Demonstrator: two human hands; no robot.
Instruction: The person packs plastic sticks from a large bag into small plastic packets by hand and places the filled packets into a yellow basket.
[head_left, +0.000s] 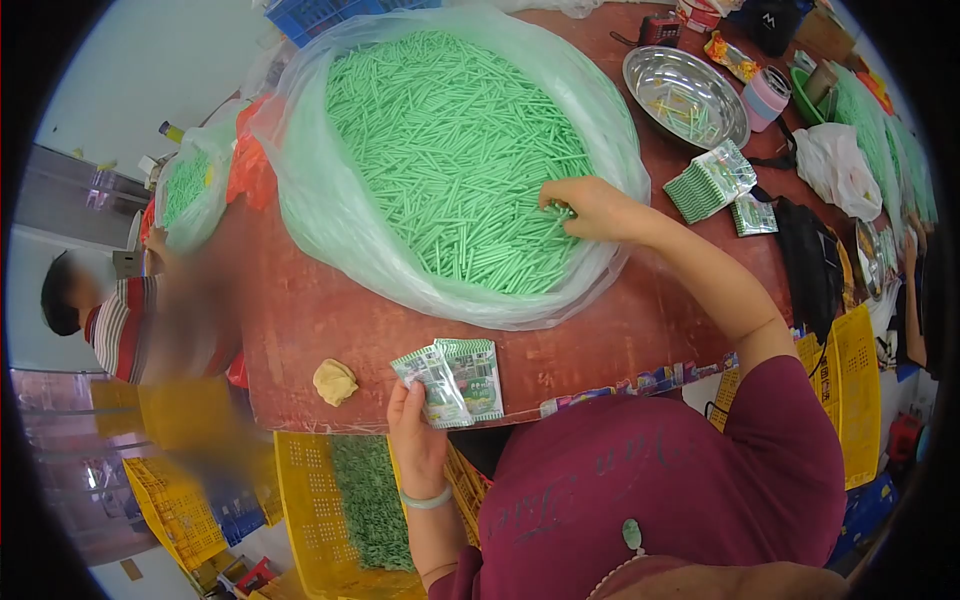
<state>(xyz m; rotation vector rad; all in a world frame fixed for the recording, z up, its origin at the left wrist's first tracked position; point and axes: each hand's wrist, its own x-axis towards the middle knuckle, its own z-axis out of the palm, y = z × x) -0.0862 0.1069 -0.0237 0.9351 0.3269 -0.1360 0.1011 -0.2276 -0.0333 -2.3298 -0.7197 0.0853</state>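
Observation:
A large clear plastic bag (300, 225) lies wide apart on the table, full of thin light-green sticks (450, 150). At the right side of the heap is my right hand (592, 210), its fingers curled in a pinch around a few of the sticks. Near the table's front edge, my left hand (410, 405) grips a green-and-silver printed packet (437, 385) by its left side. That one overlaps a second packet (478, 380) lying to its right. A crumpled yellowish lump (335, 382) sits left of my left hand.
On the right are stacked packets (712, 182), a steel bowl (688, 98) with some sticks in it, a pink jar (766, 98) and a black bag (808, 265). Yellow crates (300, 500) stand below the table edge. Another person (125, 310) is at the left.

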